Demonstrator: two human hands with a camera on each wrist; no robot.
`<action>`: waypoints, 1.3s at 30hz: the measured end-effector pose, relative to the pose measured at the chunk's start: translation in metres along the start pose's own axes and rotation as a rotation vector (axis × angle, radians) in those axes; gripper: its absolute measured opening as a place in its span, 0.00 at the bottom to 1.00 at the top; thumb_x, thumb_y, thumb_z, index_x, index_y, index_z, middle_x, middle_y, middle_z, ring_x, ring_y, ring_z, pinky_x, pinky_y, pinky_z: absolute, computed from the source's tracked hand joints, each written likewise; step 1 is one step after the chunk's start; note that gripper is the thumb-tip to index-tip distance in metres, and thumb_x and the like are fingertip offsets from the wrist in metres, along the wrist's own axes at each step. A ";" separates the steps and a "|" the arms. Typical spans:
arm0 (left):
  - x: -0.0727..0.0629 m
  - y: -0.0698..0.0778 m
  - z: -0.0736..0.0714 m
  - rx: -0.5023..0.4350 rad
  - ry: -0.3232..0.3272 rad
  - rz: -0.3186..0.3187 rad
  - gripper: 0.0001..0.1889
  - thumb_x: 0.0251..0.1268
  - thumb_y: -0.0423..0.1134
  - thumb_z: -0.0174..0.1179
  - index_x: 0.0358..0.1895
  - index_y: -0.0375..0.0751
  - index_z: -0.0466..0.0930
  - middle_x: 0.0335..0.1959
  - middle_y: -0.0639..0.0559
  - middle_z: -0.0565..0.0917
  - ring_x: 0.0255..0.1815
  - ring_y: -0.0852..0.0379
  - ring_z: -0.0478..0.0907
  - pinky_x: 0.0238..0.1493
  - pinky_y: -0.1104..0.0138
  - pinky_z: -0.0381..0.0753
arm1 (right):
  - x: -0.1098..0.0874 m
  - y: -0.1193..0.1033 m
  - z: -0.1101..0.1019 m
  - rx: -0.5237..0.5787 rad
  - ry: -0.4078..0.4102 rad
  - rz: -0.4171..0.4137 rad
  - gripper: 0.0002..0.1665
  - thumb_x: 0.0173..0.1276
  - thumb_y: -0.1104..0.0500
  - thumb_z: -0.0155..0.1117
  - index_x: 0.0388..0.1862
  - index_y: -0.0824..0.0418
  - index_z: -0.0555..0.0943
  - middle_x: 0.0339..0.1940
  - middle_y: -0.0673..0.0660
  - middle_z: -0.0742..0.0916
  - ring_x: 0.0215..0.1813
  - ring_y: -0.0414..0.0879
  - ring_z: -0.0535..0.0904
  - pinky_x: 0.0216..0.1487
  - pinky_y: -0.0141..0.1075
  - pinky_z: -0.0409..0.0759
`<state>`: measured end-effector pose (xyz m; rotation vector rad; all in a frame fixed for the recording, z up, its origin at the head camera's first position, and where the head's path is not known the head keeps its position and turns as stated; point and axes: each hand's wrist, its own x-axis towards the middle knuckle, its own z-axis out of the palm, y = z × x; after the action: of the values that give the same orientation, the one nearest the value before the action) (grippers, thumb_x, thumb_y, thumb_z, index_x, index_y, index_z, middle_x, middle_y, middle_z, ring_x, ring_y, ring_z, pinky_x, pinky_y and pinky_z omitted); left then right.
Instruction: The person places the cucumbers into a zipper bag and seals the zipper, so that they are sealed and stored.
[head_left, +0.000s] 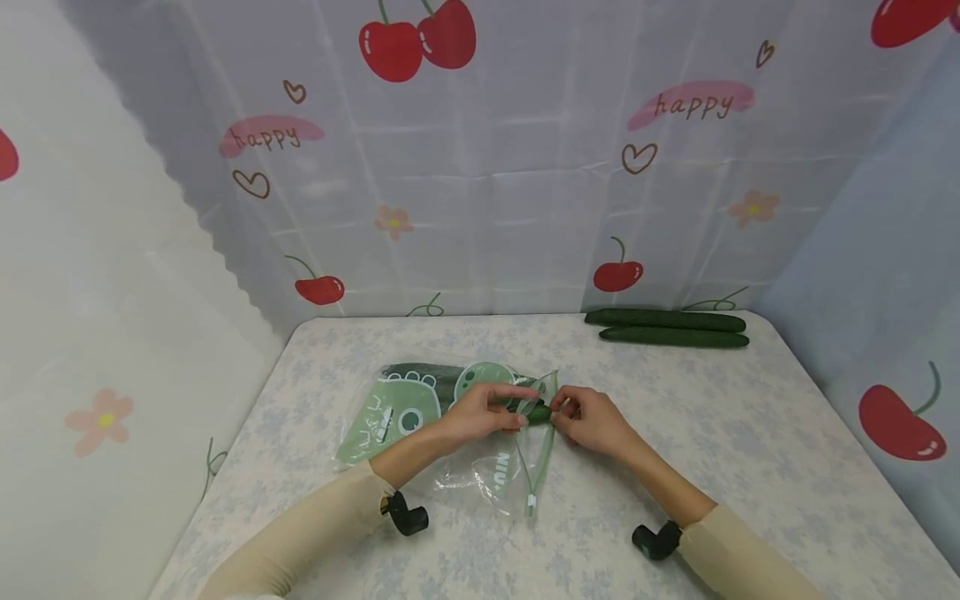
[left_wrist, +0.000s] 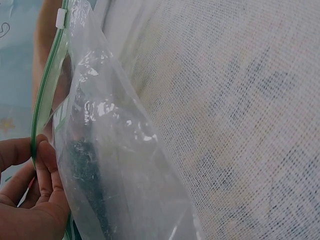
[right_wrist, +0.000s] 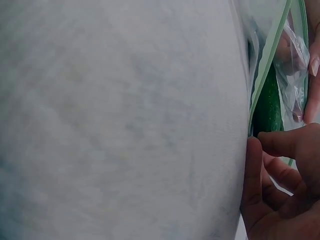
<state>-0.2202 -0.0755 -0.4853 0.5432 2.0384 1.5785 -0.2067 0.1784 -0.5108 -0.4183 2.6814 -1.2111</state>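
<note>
A clear zip bag with green cartoon print lies on the table, its green-edged mouth facing right and spread apart. Inside is a dark green cucumber. The end of another cucumber shows at the mouth, between the hands. My left hand pinches the bag's green rim between thumb and fingers. Opposite it, my right hand has thumb and index finger together on the other rim, beside the cucumber's end. The thumb partly hides that end in the right wrist view.
Two more cucumbers lie side by side at the back right of the table. A white slider sits at the near end of the bag's zip. Printed curtains enclose the table at the back and sides.
</note>
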 end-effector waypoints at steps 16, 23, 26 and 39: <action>-0.004 0.001 -0.001 -0.021 0.007 -0.009 0.27 0.74 0.31 0.68 0.74 0.41 0.80 0.75 0.45 0.81 0.38 0.68 0.87 0.49 0.71 0.89 | 0.012 0.001 0.008 -0.122 0.054 0.029 0.18 0.73 0.45 0.75 0.30 0.53 0.80 0.16 0.48 0.79 0.17 0.43 0.75 0.23 0.36 0.72; -0.004 0.001 -0.003 -0.022 -0.003 -0.001 0.27 0.74 0.32 0.68 0.75 0.42 0.79 0.73 0.43 0.82 0.42 0.63 0.89 0.50 0.69 0.90 | 0.005 -0.002 0.000 -0.011 0.021 0.044 0.16 0.74 0.48 0.75 0.33 0.57 0.82 0.19 0.52 0.82 0.18 0.45 0.80 0.24 0.38 0.78; -0.004 0.000 -0.004 -0.017 -0.002 0.001 0.27 0.74 0.32 0.68 0.75 0.42 0.79 0.74 0.45 0.82 0.42 0.64 0.88 0.51 0.69 0.90 | -0.001 0.001 -0.007 0.095 -0.019 0.048 0.13 0.75 0.52 0.74 0.37 0.59 0.83 0.24 0.57 0.86 0.23 0.47 0.85 0.28 0.38 0.86; -0.003 -0.002 -0.003 -0.020 0.006 -0.009 0.27 0.73 0.31 0.68 0.74 0.42 0.81 0.76 0.48 0.80 0.39 0.67 0.88 0.50 0.70 0.90 | -0.022 0.041 -0.058 0.253 0.053 -0.005 0.17 0.80 0.53 0.68 0.49 0.68 0.83 0.40 0.70 0.88 0.35 0.55 0.88 0.38 0.42 0.92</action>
<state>-0.2193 -0.0800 -0.4861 0.5218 2.0246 1.5951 -0.2087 0.2522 -0.5029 -0.3593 2.5230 -1.5580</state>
